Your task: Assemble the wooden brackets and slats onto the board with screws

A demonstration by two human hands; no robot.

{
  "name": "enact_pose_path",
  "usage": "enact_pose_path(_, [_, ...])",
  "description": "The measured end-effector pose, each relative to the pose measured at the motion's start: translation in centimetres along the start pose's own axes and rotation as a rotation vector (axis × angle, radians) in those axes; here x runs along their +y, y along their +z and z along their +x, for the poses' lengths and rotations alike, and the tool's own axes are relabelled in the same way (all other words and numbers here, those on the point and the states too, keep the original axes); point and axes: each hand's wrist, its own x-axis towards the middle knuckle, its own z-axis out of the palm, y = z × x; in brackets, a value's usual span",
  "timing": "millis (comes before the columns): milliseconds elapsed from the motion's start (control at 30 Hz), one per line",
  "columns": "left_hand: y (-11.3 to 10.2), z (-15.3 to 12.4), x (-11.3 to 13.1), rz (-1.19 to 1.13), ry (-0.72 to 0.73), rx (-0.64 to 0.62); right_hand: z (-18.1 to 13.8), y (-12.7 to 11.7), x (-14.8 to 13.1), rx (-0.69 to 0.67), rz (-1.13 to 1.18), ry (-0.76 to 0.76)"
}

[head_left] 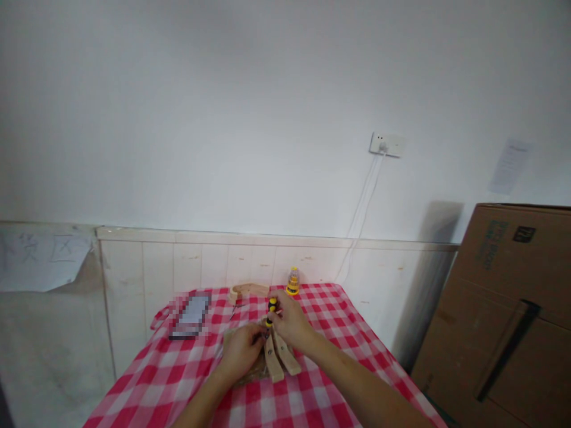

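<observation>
My right hand (291, 323) is closed round a small yellow-and-black screwdriver (270, 311), held upright with its tip down. My left hand (243, 351) is closed on a light wooden assembly (279, 358), whose two flat pieces stick out toward me on the red-and-white checked tablecloth (330, 333). The screwdriver tip meets the wood right between my two hands. What my left fingers pinch at that spot is too small to make out.
A curved wooden piece (248, 290) and a yellow screwdriver-bit holder (293, 281) stand at the table's far edge. A blurred flat dark object (191, 315) lies at the far left. A big cardboard box (508, 309) stands to the right. A white cable hangs from a wall socket (386, 144).
</observation>
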Motion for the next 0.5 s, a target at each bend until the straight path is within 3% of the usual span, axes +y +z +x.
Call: enact_pose_path(500, [0.00,-0.06,0.17,-0.006,-0.001,-0.007,0.23,0.10,0.30,-0.011,-0.074,0.012])
